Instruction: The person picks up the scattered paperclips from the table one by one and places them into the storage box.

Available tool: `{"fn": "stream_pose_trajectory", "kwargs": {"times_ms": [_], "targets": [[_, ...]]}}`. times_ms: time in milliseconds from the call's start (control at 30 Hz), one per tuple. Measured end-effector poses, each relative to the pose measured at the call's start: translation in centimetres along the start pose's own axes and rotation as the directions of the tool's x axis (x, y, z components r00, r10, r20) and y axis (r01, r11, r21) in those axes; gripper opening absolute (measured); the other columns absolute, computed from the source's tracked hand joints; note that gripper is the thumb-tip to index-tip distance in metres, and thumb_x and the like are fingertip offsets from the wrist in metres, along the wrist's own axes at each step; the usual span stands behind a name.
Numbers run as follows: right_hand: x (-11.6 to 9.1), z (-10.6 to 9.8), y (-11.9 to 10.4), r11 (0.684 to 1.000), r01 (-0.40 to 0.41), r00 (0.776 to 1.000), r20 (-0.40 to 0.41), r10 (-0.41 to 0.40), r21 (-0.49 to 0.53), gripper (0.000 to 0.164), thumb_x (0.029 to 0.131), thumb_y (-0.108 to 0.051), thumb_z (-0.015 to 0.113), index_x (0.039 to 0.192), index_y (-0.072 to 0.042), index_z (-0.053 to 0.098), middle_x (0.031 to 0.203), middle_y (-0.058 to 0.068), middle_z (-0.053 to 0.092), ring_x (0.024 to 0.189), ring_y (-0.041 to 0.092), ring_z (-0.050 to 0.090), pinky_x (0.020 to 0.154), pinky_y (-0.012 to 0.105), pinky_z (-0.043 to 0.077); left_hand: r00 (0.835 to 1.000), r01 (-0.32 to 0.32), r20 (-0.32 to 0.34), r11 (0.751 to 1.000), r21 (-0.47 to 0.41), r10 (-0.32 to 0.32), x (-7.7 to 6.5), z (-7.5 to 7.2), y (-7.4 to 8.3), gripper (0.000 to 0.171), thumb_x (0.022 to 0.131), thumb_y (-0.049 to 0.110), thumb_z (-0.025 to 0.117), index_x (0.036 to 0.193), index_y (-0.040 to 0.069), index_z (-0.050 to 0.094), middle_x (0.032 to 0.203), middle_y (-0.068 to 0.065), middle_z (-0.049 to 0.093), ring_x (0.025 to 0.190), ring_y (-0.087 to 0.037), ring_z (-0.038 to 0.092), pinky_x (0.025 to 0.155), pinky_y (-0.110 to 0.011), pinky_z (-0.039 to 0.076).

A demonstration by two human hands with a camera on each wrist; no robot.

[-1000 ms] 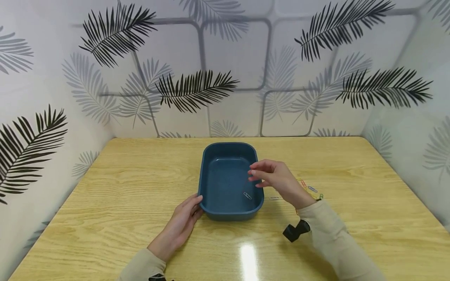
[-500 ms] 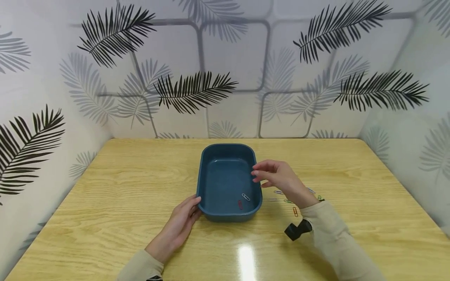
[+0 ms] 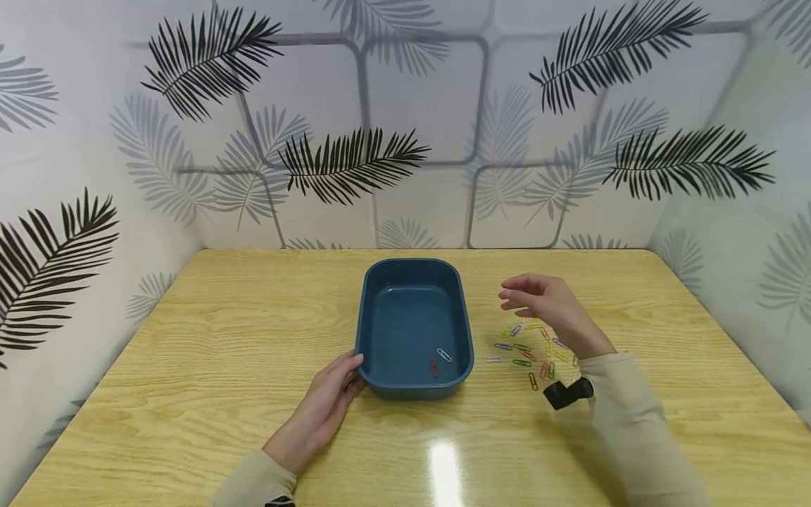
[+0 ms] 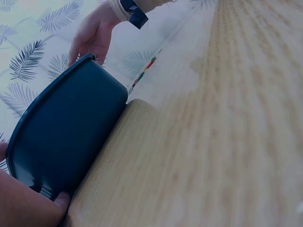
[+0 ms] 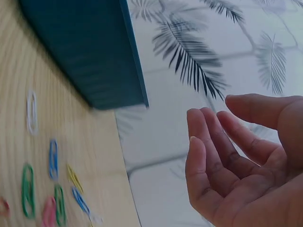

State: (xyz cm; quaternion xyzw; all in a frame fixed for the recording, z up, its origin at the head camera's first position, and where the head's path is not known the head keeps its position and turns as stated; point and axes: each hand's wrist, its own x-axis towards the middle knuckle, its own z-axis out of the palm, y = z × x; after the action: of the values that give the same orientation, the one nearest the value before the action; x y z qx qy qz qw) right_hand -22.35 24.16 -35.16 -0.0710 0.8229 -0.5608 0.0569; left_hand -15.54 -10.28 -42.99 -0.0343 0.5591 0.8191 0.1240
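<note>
A dark blue rectangular plastic bin (image 3: 415, 324) stands on the wooden table. Its near left corner is gripped by my left hand (image 3: 329, 405), thumb at the rim and fingers along the outer wall. Inside the bin lie a white paper clip (image 3: 445, 355) and a red paper clip (image 3: 434, 368). My right hand (image 3: 554, 310) hovers to the right of the bin with loosely bent fingers. Nothing shows between its thumb and fingers in the right wrist view. Below it several coloured paper clips (image 3: 522, 362) are scattered on the table, partly hidden by the hand and wrist.
The wooden table (image 3: 253, 317) reaches back to a white wall (image 3: 418, 91) patterned with leaves, with side walls left and right. An orange-red paper clip (image 3: 533, 381) lies at the near side of the scatter.
A red paper clip has appeared in the bin beside the white one. My right hand has moved from over the bin's right rim to the right, uncovering more clips. The left hand stays.
</note>
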Motion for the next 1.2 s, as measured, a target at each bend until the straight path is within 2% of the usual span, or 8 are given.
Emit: {"fn": "stream_pose_trajectory", "kwargs": {"times_ms": [100,267,400,600,767,900,1033,1200], "targets": [[-0.1,-1.2,0.5,0.997,-0.008,1.0,-0.025,0.006,-0.074,0.041,0.099,-0.022,0.057,0.128,0.008,0.054,0.122,0.023,0.06,0.099,0.016,0.063,0.087,0.035,0.053,1.0,-0.001,-0.002,1.0,0.001,0.001,0.0,0.0,0.0,0.047,0.101,0.015,0.051,0.14,-0.009,0.04,0.139,-0.021,0.043,0.119,-0.019,0.048,0.1,-0.027,0.042],[-0.4,-3.2,1.7,0.972,-0.021,0.999,-0.039,0.012,-0.235,0.043,0.099,-0.022,0.058,0.13,0.008,0.053,0.124,0.025,0.057,0.109,0.035,0.056,0.09,0.048,0.051,1.0,0.002,0.006,1.0,0.006,-0.002,0.0,0.0,0.0,0.048,0.101,0.015,0.051,0.141,-0.009,0.04,0.141,-0.022,0.042,0.121,-0.021,0.047,0.102,-0.029,0.041],[-0.5,-4.8,2.8,0.953,-0.046,0.999,-0.025,0.04,-0.299,0.045,0.098,-0.019,0.059,0.13,0.011,0.05,0.121,0.028,0.057,0.108,0.042,0.055,0.089,0.051,0.05,1.0,0.007,0.003,1.0,0.007,-0.007,0.1,0.2,0.0,0.048,0.101,0.015,0.05,0.141,-0.008,0.04,0.141,-0.022,0.042,0.12,-0.02,0.047,0.1,-0.028,0.042],[-0.4,-6.4,4.2,0.936,-0.101,0.995,-0.01,0.104,-0.337,0.047,0.096,-0.018,0.062,0.128,0.014,0.05,0.114,0.027,0.059,0.103,0.04,0.058,0.086,0.048,0.053,1.0,0.006,-0.008,1.0,-0.003,-0.006,0.1,0.2,0.0,0.048,0.101,0.014,0.049,0.141,-0.009,0.039,0.14,-0.022,0.042,0.117,-0.018,0.049,0.098,-0.026,0.043],[-0.3,-7.2,5.3,0.915,-0.142,0.986,0.024,0.163,-0.378,0.041,0.093,-0.011,0.065,0.121,0.015,0.053,0.102,0.019,0.063,0.091,0.031,0.061,0.079,0.044,0.054,1.0,0.006,-0.016,1.0,-0.006,-0.006,0.0,0.2,0.0,0.047,0.101,0.013,0.049,0.141,-0.009,0.039,0.14,-0.022,0.042,0.117,-0.018,0.049,0.097,-0.026,0.043],[-0.3,-7.5,5.9,0.894,-0.156,0.976,0.072,0.204,-0.42,0.038,0.09,-0.008,0.068,0.115,0.016,0.054,0.098,0.019,0.063,0.084,0.024,0.06,0.073,0.04,0.054,1.0,0.007,-0.02,1.0,-0.009,-0.007,0.0,0.2,0.1,0.047,0.101,0.013,0.049,0.141,-0.009,0.039,0.14,-0.022,0.043,0.116,-0.018,0.049,0.098,-0.026,0.043],[-0.4,-7.6,6.2,0.863,-0.128,0.974,0.104,0.204,-0.489,0.034,0.085,-0.007,0.07,0.108,0.015,0.057,0.098,0.023,0.064,0.082,0.022,0.06,0.068,0.035,0.053,1.0,0.009,-0.02,1.0,-0.008,-0.009,-0.1,0.2,0.1,0.048,0.101,0.013,0.05,0.142,-0.009,0.038,0.142,-0.023,0.041,0.119,-0.019,0.048,0.1,-0.027,0.042],[-0.4,-7.2,6.3,0.834,-0.082,0.978,0.118,0.174,-0.545,0.031,0.08,-0.006,0.073,0.101,0.013,0.061,0.093,0.022,0.065,0.079,0.023,0.059,0.065,0.032,0.051,1.0,0.002,0.015,1.0,-0.003,-0.002,-0.1,0.1,0.1,0.05,0.102,0.016,0.048,0.144,-0.008,0.035,0.146,-0.023,0.038,0.128,-0.023,0.041,0.107,-0.031,0.036]]}}
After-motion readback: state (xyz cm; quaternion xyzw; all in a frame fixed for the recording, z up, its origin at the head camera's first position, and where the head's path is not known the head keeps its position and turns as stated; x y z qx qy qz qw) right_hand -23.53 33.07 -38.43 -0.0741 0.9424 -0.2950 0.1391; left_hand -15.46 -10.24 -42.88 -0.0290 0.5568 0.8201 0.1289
